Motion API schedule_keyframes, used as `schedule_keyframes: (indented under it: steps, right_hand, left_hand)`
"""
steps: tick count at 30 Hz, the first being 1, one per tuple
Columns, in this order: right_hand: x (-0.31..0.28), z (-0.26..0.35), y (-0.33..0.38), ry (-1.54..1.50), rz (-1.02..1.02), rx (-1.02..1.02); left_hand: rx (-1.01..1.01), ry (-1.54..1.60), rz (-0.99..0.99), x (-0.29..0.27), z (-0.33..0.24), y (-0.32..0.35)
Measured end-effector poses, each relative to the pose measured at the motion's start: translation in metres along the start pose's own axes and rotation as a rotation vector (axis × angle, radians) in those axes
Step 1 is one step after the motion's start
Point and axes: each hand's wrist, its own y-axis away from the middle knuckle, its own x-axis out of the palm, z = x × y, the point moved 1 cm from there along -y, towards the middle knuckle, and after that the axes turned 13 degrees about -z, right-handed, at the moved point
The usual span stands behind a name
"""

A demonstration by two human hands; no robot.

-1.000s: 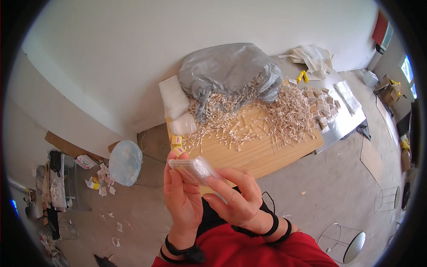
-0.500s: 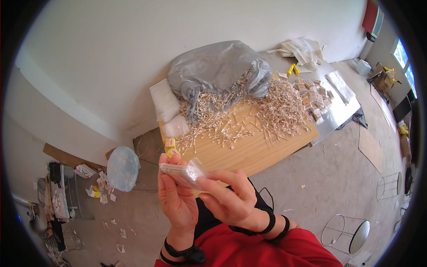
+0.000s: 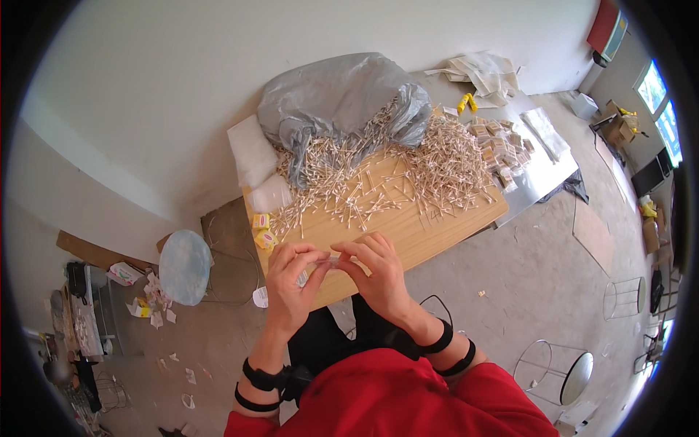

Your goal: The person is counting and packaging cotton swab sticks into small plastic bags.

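My left hand [image 3: 290, 282] and my right hand [image 3: 375, 274] meet over the near edge of a wooden table [image 3: 429, 229], both pinching a small clear plastic packet [image 3: 328, 261] between the fingertips. The packet is mostly hidden by my fingers. A wide heap of pale cotton swabs [image 3: 393, 171] covers the far part of the table. It spills from a grey plastic bag [image 3: 335, 98] at the back. Small yellow packs [image 3: 262, 229] lie at the table's left edge, close to my left hand.
White foam blocks [image 3: 251, 149] lean at the table's back left. A stack of small filled packets [image 3: 502, 149] lies at the right end, clear bags [image 3: 550, 131] beyond. A round pale-blue stool [image 3: 184, 266] stands left, with paper scraps on the floor. Wire stools [image 3: 564, 371] stand at lower right.
Both hands have come down from close to the camera to just above the table's near edge, still holding the clear packet. The view has tilted so the table sits more central.
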Motion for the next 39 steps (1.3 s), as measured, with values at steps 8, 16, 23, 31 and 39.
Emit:
schedule_keyframes:
  steps: [8,16,23,31,39]
  right_hand:
    - [-0.007,-0.026,0.011,0.034,0.172,-0.057]
    - [-0.004,-0.051,0.037,0.075,0.304,-0.101]
    - [0.039,-0.079,0.061,0.068,0.315,-0.144]
    - [0.04,-0.114,0.096,0.211,0.318,-0.388]
    - [0.062,-0.124,0.108,0.021,0.398,-0.135]
  left_hand:
    - [-0.149,0.125,0.068,0.007,0.023,0.02]
    - [-0.239,0.173,0.138,0.027,0.052,0.046]
    - [-0.123,0.091,0.03,0.051,0.094,0.078]
    - [0.005,0.122,0.042,0.089,0.112,0.11]
    - [-0.257,0.2,-0.021,0.081,0.131,0.136]
